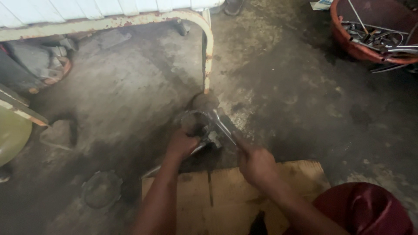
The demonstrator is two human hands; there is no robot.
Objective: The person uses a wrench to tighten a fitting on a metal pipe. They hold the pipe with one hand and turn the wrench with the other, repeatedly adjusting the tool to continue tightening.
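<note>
oil-stained concrete floor (283, 95) fills the view, dark and greasy. near the centre sits a round metal part (194, 120), gripped at its lower edge by the left hand (182, 143), fingers curled shut around it. the right hand (254, 163), at five o'clock from the part, is closed on the handle of a wrench (223, 124) whose head meets the part. a wooden board (226, 196) lies at six o'clock under the forearms. a rusty white pipe frame (208, 48) stands at twelve o'clock, a red basin (348, 45) of metal tools at two o'clock, a toothed ring (101, 189) at eight o'clock.
</note>
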